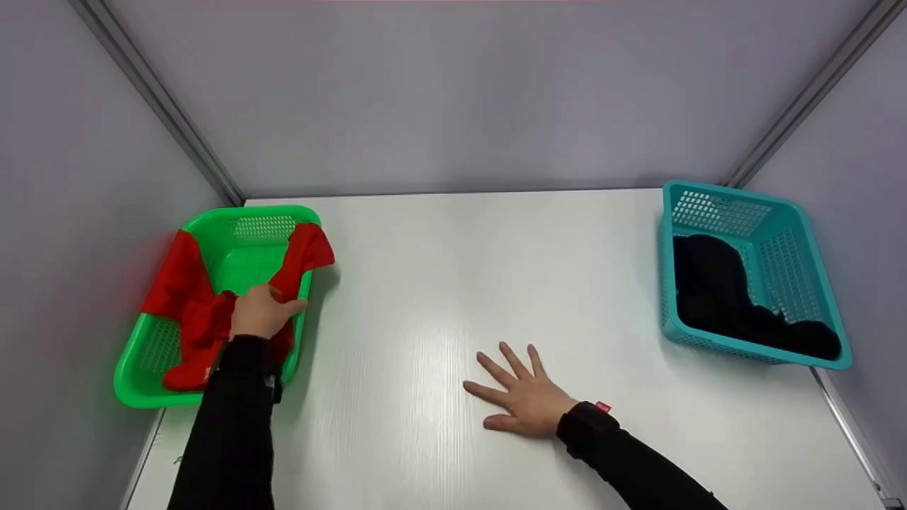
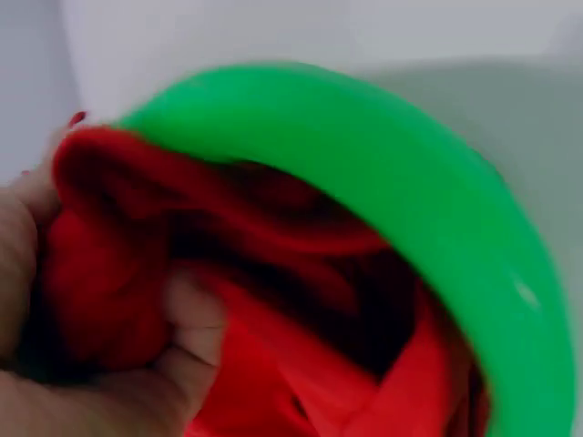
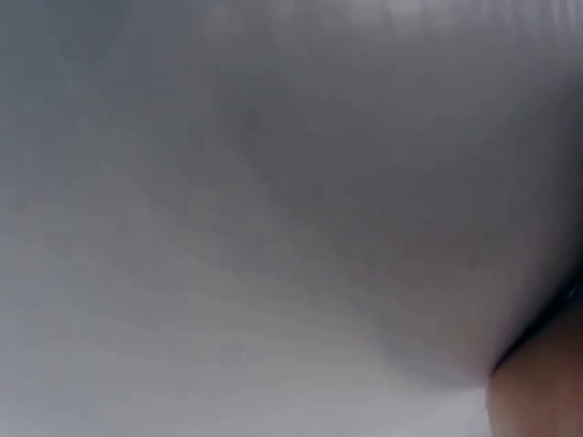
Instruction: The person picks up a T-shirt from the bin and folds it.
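Observation:
A red garment (image 1: 198, 319) lies bunched in a green plastic basket (image 1: 126, 379) on the left, with parts of it draped over both side rims. My left hand (image 1: 258, 312) is over the basket's right half and grips a fold of the garment. In the left wrist view, the thumb and fingers are curled around the red fabric (image 2: 105, 287) beside the green rim (image 2: 273, 114). My right hand (image 1: 528, 404) has its fingers spread and straight, palm down at the white table (image 1: 397, 283). Only a blurred bit of it shows in the right wrist view.
At the right stands a teal plastic basket (image 1: 822, 269) with black cloth (image 1: 712, 283) heaped inside. Grey panels (image 1: 453, 99) enclose the table at the back and on both sides. The green basket stands close to the left panel.

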Motion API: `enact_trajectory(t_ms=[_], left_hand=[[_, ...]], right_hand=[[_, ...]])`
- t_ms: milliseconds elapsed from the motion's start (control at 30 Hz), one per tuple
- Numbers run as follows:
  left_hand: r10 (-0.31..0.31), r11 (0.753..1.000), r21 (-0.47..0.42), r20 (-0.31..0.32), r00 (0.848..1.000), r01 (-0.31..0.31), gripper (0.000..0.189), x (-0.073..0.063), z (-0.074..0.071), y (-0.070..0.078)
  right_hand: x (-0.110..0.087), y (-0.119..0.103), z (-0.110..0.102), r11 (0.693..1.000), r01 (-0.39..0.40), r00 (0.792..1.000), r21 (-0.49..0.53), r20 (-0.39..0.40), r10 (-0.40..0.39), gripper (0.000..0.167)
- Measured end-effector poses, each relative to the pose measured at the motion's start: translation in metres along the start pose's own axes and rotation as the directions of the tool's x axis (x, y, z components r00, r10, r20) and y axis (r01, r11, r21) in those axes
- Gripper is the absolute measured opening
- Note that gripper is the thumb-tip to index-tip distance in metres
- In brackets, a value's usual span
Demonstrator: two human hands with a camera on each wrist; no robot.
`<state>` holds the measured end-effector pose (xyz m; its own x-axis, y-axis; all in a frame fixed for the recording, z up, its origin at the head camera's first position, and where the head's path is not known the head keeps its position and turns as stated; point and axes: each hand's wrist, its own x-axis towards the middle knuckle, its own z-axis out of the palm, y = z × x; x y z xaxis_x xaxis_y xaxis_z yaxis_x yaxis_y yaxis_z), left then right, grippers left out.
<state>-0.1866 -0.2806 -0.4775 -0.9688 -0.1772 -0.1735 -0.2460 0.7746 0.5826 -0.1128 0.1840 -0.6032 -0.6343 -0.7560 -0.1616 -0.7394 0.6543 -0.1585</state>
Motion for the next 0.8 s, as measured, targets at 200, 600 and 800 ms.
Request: enact_trajectory(t_ms=[200, 600, 800], left_hand=[[0.100, 0.988, -0.066, -0.426, 0.899, -0.142, 0.028, 0.004, -0.014, 0.039], [0.306, 0.555, -0.225, -0.840, 0.448, -0.801, 0.024, -0.037, -0.070, 0.191], [0.509, 0.351, -0.090, -0.817, 0.270, -0.932, 0.021, -0.050, -0.061, 0.248]], right_hand=[[0.000, 0.003, 0.004, 1.000, 0.009, 0.999, -0.011, -0.044, -0.009, 0.066], [0.001, -0.002, -0.006, 0.999, 0.029, 0.998, 0.030, -0.056, -0.027, 0.067], [-0.001, -0.001, 0.000, 1.000, 0.017, 0.999, 0.026, -0.050, -0.016, 0.067]])
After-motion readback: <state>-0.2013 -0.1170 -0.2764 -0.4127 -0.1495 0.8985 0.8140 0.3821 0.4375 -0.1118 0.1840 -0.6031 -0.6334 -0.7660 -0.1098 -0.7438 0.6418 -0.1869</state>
